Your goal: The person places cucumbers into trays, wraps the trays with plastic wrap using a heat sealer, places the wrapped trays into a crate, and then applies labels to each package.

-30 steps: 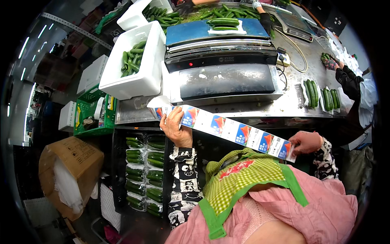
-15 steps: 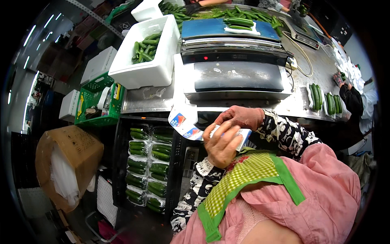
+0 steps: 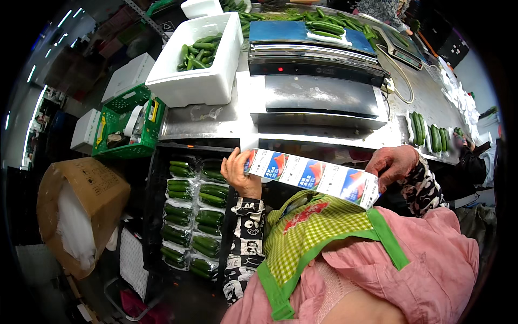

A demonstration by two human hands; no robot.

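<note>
A strip of printed labels (image 3: 294,171), white with blue and red panels, stretches between my hands in front of my apron. My left hand (image 3: 242,174) pinches its left end, where a white length of strip runs up toward the table edge. My right hand (image 3: 395,166) grips the other end, out to the right. The strip slopes down slightly toward the right. Below and left of my left hand, a black crate (image 3: 152,208) holds two columns of wrapped cucumber packs (image 3: 209,218).
Across the metal table stands a sealing machine (image 3: 318,97) with a cucumber pack on top. White foam box (image 3: 194,89) of cucumbers is left of it; trays of cucumbers (image 3: 418,129) lie right, near another person's arm (image 3: 475,162). Green basket (image 3: 127,150) and cardboard box (image 3: 110,189) stand left.
My hands were together at the label strip and have moved apart, left hand leftward and right hand rightward. The strip is now drawn out straight between them.
</note>
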